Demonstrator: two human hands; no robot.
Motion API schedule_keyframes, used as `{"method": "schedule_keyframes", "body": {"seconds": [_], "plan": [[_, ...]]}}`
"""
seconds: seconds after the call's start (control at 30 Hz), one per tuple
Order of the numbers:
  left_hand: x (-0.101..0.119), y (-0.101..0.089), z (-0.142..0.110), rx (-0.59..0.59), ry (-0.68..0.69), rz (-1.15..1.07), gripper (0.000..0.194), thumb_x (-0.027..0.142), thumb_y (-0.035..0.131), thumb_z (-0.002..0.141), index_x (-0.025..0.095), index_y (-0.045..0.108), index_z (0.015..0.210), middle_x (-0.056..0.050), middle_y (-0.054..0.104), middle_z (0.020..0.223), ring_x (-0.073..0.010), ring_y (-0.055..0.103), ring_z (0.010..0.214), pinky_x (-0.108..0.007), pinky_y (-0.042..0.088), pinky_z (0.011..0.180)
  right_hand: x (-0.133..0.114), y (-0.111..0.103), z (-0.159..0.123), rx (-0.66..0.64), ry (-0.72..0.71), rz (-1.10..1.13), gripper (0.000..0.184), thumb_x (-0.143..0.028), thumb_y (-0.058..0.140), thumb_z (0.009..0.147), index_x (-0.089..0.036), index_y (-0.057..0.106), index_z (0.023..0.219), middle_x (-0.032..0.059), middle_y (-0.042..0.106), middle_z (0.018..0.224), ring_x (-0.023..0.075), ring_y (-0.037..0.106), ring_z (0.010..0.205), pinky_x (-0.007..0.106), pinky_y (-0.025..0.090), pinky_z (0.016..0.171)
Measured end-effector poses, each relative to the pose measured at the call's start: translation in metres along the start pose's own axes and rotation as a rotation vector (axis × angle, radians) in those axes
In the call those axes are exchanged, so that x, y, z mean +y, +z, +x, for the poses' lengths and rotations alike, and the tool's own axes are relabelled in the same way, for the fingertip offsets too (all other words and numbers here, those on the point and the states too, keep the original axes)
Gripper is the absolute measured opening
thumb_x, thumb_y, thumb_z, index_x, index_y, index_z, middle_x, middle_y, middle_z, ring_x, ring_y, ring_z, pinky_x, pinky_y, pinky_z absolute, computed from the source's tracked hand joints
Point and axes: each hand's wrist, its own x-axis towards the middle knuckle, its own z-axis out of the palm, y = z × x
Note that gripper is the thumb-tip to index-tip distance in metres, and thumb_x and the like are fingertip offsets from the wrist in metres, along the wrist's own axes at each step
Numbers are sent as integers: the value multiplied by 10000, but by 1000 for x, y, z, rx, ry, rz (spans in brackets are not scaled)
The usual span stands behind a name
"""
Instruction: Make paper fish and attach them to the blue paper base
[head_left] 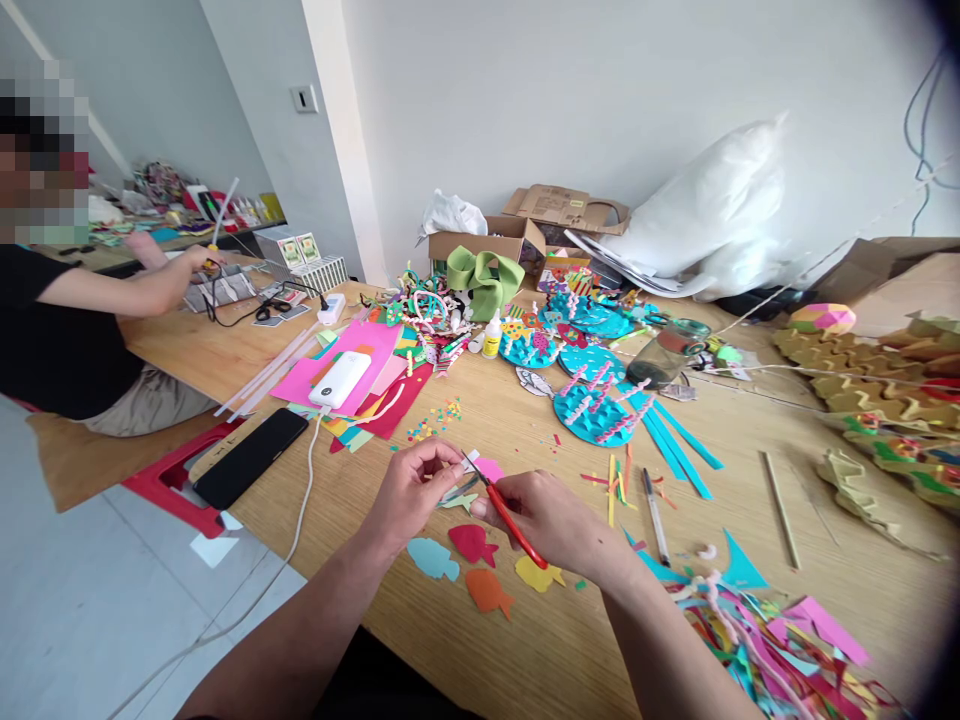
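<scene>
Red-handled scissors (pixel 516 527) are gripped in my right hand (pixel 559 515), blades pointing up and left. My left hand (pixel 409 490) pinches a small whitish piece of paper (pixel 470 461) between thumb and fingers, right at the blade tips. How far the blades are apart is too small to tell. Below the hands lie fish cut from paper: a light blue fish (pixel 433 558), a red fish (pixel 471 543), an orange fish (pixel 487 592) and a yellow fish (pixel 534 573), partly near my right wrist. Under the scissors are a pale green paper shape (pixel 459 501) and a pink paper piece (pixel 490 468).
Left are a black phone (pixel 251 458), a white power bank (pixel 341 380) with a cable, and coloured paper sheets. Ahead stand a glue bottle (pixel 492 337) and blue decorated discs (pixel 596 412). A pen (pixel 655 517) and paper scraps (pixel 757 640) lie right. Another person (pixel 67 335) sits left.
</scene>
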Motion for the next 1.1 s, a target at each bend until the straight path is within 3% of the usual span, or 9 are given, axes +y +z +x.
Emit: {"method": "schedule_keyframes", "body": {"seconds": [0.7,0.9,1.1], "plan": [[-4,-2,2,-10,17,2,164,317,662,747,159,625,724,-7,623,786,-61,431,531,-189,318,468,7,6,4,77,4,-46,575,-651,417,851,-176,395,527,-43,344,485,86,199,506,249,163,478],[-8,-6,2,-22,35,16,153,308,662,750,158,636,743,-29,641,820,-102,518,627,-204,375,526,11,10,5,93,1,-80,580,-657,410,854,-177,433,530,-40,375,478,87,198,497,247,176,478],[-14,-13,2,-57,69,61,163,323,658,778,162,639,761,-28,636,833,-113,535,672,-211,404,571,6,8,6,119,67,-230,534,-584,413,896,-180,517,563,1,508,494,89,291,453,254,195,489]]}}
